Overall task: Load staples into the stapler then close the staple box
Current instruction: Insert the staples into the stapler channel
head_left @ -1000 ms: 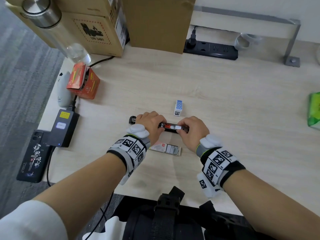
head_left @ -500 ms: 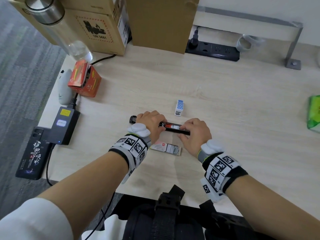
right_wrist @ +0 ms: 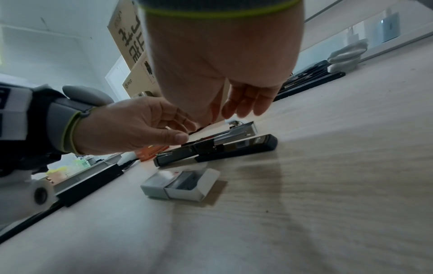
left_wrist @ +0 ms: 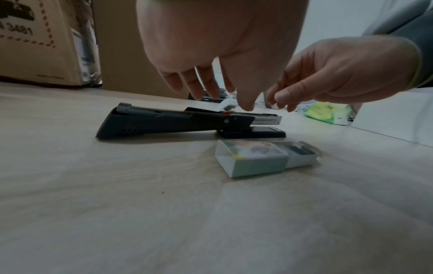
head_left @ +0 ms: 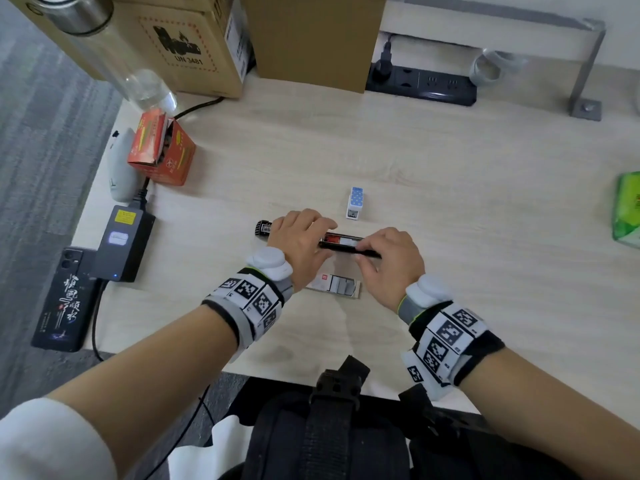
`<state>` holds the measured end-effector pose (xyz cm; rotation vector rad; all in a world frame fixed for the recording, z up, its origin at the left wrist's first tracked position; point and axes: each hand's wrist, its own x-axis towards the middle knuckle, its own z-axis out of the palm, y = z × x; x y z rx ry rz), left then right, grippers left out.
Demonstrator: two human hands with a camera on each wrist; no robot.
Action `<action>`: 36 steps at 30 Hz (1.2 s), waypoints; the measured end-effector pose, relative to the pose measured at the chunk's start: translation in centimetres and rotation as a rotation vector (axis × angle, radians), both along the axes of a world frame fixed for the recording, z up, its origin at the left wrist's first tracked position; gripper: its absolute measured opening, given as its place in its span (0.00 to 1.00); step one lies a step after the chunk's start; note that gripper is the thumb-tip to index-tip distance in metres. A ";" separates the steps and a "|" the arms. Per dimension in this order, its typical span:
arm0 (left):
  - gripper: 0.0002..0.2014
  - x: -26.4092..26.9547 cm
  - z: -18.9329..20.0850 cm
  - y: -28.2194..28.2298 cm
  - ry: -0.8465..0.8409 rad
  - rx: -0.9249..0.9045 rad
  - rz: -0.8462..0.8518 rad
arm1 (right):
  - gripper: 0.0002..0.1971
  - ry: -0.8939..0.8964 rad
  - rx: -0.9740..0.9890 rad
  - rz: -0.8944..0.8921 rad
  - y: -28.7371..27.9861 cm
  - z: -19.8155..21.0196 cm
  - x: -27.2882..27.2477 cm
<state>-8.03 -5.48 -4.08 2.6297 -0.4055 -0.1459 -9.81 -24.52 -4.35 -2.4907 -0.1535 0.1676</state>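
- Black plastic and bright metal make up the long stapler (head_left: pixel 341 244), which lies flat on the pale wood-grain counter (head_left: pixel 450 202) with its top swung open and the silver staple channel (right_wrist: pixel 236 134) exposed.
- The left hand (head_left: pixel 299 245) hovers over the hinge end of the stapler; in the left wrist view its fingers (left_wrist: pixel 203 87) hang straight and relaxed just above the black body (left_wrist: pixel 164 122), gripping nothing.
- The right hand (head_left: pixel 391 263) reaches over the front end, fingers (right_wrist: pixel 246 103) loosely extended above the channel; whether the fingertips touch the metal cannot be told, and the hand holds nothing visible.
- The small white cardboard staple box (head_left: pixel 334 285) sits on the counter just in front of the stapler, near the person, between the two wrists; its inner tray is slid partly out (left_wrist: pixel 302 154), showing grey staples.
- A small white box with a blue dotted top (head_left: pixel 355 202) stands just behind the stapler.
- On the left edge lie an orange carton (head_left: pixel 162 154), a black power adapter (head_left: pixel 121 244) and a dark phone (head_left: pixel 65 299).
- Brown cardboard boxes (head_left: pixel 194 39) and a black power strip (head_left: pixel 422 84) stand along the back; a green packet (head_left: pixel 628 209) lies at the far right.
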 end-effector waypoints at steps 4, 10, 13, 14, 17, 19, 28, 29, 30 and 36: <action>0.16 -2.3 -0.4 0.0 0.009 -0.027 -0.082 | 0.03 0.100 0.008 0.102 -0.2 -0.3 -2.2; 0.23 -4.6 -1.9 -0.5 0.130 0.065 -0.163 | 0.04 0.227 -0.067 0.124 -0.4 -1.6 -3.7; 0.21 -4.5 -2.1 -0.6 0.153 0.084 -0.132 | 0.03 0.248 -0.071 0.088 -0.5 -1.7 -3.8; 0.20 -4.4 -2.1 -0.7 0.162 0.089 -0.128 | 0.03 0.256 -0.073 0.083 -0.6 -1.7 -3.8; 0.17 -4.3 -2.2 -0.8 0.177 0.098 -0.120 | 0.04 0.274 -0.081 0.055 -0.6 -1.9 -3.9; 0.17 -4.3 -2.2 -0.7 0.186 0.101 -0.116 | 0.04 0.281 -0.078 0.032 -0.6 -1.9 -3.8; 0.16 -4.4 -2.4 -0.7 0.196 0.089 -0.098 | 0.08 0.320 -0.128 0.002 -0.3 -1.8 -3.4; 0.16 -4.4 -2.3 -0.7 0.196 0.085 -0.094 | 0.09 0.332 -0.148 0.002 -0.2 -1.7 -3.3; 0.16 -4.4 -2.3 -0.7 0.197 0.084 -0.091 | 0.09 0.344 -0.167 0.003 -0.1 -1.7 -3.2; 0.16 -4.3 -2.4 -0.7 0.198 0.095 -0.087 | 0.04 0.428 -0.154 -0.048 0.5 -1.0 -2.5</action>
